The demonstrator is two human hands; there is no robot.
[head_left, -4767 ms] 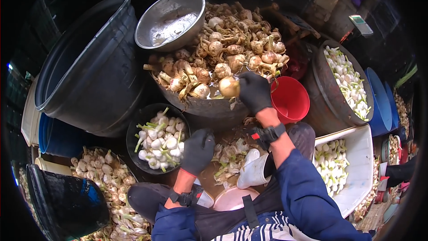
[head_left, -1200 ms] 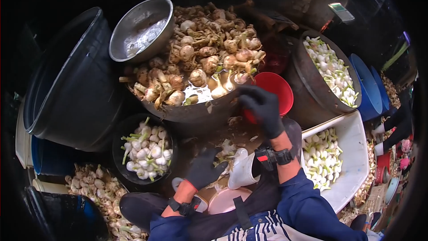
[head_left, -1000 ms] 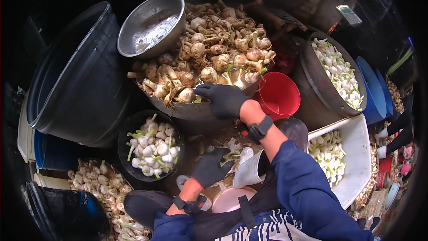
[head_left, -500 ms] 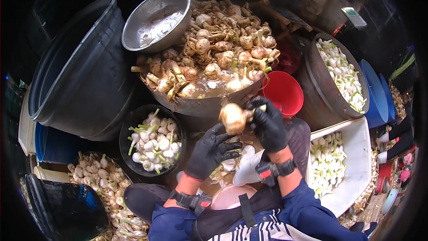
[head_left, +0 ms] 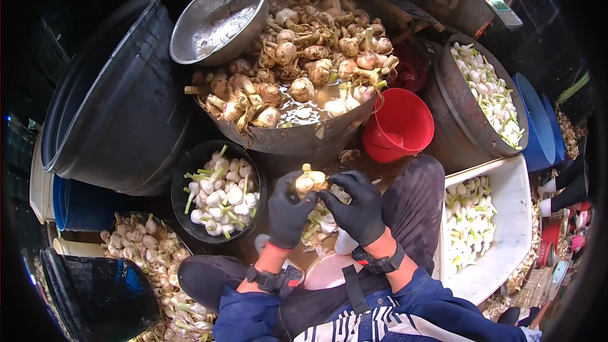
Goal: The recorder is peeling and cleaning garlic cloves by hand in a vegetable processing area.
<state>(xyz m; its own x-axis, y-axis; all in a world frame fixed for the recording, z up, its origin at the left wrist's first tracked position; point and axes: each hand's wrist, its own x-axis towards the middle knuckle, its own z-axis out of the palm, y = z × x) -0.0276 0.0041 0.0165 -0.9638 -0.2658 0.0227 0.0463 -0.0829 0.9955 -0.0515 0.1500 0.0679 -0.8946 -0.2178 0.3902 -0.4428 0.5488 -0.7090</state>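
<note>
A brownish, unpeeled garlic bulb (head_left: 310, 181) is held up in front of my body, its cut stem end pointing up. Around its left side curl the fingers of my left hand (head_left: 288, 208), in a black glove. My right hand (head_left: 358, 208), gloved in black too, pinches at the bulb's right side with thumb and fingertips, and its thumb nearly meets the left thumb. Beyond my hands stands a large metal tub (head_left: 297, 142), heaped with dirty garlic bulbs (head_left: 316, 50) over some water. To the left, a black bowl (head_left: 180, 212) holds peeled white garlic with green stems (head_left: 221, 196).
A steel bowl (head_left: 218, 22) rests on the tub's left rim. The red bucket (head_left: 405, 123) stands right of the tub. A white crate (head_left: 506, 234) and a round drum (head_left: 437, 111) hold cleaned garlic. Far left is a big black barrel (head_left: 120, 95); loose bulbs (head_left: 149, 247) lie below it.
My right hand has brought the garlic bulb down and slightly left. My left hand, open before, now closes around it. The bulb's stem end has turned from right to upward.
</note>
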